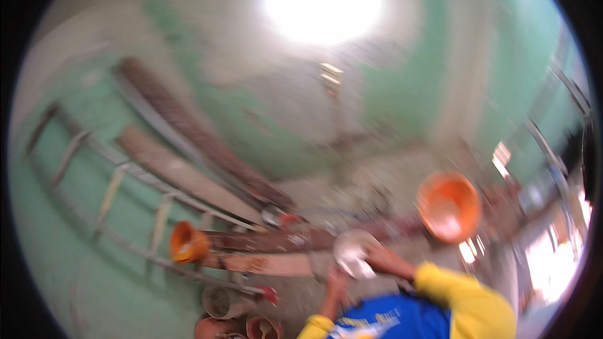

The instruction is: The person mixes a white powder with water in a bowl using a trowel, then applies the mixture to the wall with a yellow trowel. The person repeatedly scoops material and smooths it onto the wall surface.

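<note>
Low in the view, in front of my blue and yellow shirt, is a pale, rounded, bowl-like thing [353, 248] with a brighter white part at its lower edge. Blur hides its exact kind. My right hand [382, 260] reaches in from the right and is closed on its right side. At its lower left edge, my left hand [336, 281] seems to touch it, with fingers too smeared to read. An orange bucket [449, 207] stands to the right, beyond my right forearm.
A ladder [144, 179] leans along the green wall at left, beside long boards [188, 166]. Another orange container [188, 243] sits near the ladder. Several pots or buckets [226, 301] stand at lower left. Planks [270, 265] lie on the floor; a bright lamp [323, 1] glares above.
</note>
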The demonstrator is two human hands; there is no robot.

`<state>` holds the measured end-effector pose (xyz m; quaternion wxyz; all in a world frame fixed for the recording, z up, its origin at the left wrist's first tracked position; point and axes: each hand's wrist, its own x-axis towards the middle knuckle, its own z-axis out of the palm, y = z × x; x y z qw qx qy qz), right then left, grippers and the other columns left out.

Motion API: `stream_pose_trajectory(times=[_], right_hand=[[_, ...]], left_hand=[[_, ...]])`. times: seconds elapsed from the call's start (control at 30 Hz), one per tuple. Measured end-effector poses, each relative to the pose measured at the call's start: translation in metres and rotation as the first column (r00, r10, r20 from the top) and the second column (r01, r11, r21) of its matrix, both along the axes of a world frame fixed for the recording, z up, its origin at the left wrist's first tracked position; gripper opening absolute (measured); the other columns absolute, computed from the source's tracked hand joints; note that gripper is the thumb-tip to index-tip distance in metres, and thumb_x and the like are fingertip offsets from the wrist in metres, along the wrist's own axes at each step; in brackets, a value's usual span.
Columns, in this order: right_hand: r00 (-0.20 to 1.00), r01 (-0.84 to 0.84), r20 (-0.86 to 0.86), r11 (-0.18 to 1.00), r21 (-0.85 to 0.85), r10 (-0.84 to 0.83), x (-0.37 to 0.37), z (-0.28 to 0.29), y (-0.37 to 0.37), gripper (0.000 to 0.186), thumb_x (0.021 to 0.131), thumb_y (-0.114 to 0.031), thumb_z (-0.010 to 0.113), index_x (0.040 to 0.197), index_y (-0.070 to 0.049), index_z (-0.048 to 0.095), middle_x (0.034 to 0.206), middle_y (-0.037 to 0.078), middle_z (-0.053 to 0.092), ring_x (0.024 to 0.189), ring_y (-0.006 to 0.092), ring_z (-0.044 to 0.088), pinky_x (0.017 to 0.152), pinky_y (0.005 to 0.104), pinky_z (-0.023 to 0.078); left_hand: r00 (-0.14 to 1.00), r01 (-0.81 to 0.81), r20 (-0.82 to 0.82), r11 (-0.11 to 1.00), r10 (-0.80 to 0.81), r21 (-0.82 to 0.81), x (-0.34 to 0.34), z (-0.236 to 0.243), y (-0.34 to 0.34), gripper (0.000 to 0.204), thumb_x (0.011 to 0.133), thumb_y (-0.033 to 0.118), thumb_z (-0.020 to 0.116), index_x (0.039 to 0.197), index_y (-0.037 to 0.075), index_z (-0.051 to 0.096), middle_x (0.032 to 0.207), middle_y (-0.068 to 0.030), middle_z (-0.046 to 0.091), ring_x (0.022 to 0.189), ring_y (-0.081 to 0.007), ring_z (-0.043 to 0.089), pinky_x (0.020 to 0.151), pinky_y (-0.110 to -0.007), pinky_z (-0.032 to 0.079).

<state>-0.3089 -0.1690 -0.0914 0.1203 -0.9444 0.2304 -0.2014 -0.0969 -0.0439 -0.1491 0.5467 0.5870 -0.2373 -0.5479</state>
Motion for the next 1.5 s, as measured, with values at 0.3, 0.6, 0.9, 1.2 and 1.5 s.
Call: stream_pose_trajectory(times=[0.3, 0.6, 0.9, 1.2, 1.5], right_hand=[[0.711, 0.521, 0.314, 0.772, 0.365, -0.629, -0.104, 0.111, 0.027, 0.024, 0.094, -0.022, 0.076, 0.112, -0.007, 0.074, 0.097, 0.017, 0.072, 0.090, 0.0359, 0.071, 0.079, 0.0483, 0.056], [0.109, 0.509, -0.114, -0.042, 0.860, -0.988, -0.327, 0.063, -0.033, 0.049, 0.091, -0.032, 0.081, 0.122, 0.003, 0.069, 0.104, 0.019, 0.076, 0.088, 0.0258, 0.075, 0.072, 0.0393, 0.060], [-0.049, 0.624, 0.040, 0.001, 0.781, -0.998, -0.401, 0.033, -0.068, 0.026, 0.087, -0.020, 0.076, 0.099, 0.003, 0.075, 0.083, 0.009, 0.073, 0.075, 0.0181, 0.070, 0.068, 0.0370, 0.056], [-0.370, 0.306, 0.055, -0.066, 0.950, -0.927, -0.548, -0.009, -0.063, 0.042, 0.100, -0.015, 0.067, 0.139, 0.001, 0.063, 0.126, 0.014, 0.069, 0.104, 0.0231, 0.069, 0.085, 0.0369, 0.061], [-0.454, 0.122, -0.025, -0.090, 0.988, -0.891, -0.525, 0.004, -0.080, 0.068, 0.096, -0.061, 0.073, 0.124, 0.000, 0.065, 0.103, 0.012, 0.069, 0.081, 0.0212, 0.066, 0.064, 0.0295, 0.054]], left_hand=[[0.970, -0.152, -0.171, 0.979, 0.174, 0.136, -0.015, 0.024, 0.025, 0.052, 0.114, 0.020, 0.047, 0.164, 0.014, 0.034, 0.152, -0.0181, 0.054, 0.131, -0.0401, 0.062, 0.101, -0.064, 0.058], [0.982, -0.146, -0.104, 0.983, 0.158, 0.115, -0.016, 0.006, 0.033, 0.048, 0.113, 0.020, 0.045, 0.158, 0.005, 0.040, 0.148, -0.0228, 0.055, 0.127, -0.0413, 0.064, 0.097, -0.060, 0.061], [0.936, -0.314, -0.146, 0.947, 0.320, 0.066, -0.025, 0.012, 0.041, 0.050, 0.112, 0.022, 0.044, 0.158, 0.004, 0.040, 0.150, -0.0247, 0.054, 0.128, -0.0426, 0.063, 0.101, -0.059, 0.059], [0.771, -0.614, -0.153, 0.786, 0.618, 0.076, -0.037, 0.061, 0.065, 0.038, 0.114, 0.017, 0.043, 0.149, 0.003, 0.046, 0.142, -0.0193, 0.059, 0.123, -0.0360, 0.066, 0.101, -0.056, 0.060], [0.580, -0.806, -0.152, 0.590, 0.800, 0.033, 0.035, 0.092, 0.081, 0.036, 0.113, 0.014, 0.042, 0.147, 0.001, 0.047, 0.136, -0.0177, 0.062, 0.118, -0.0326, 0.068, 0.096, -0.050, 0.064]])
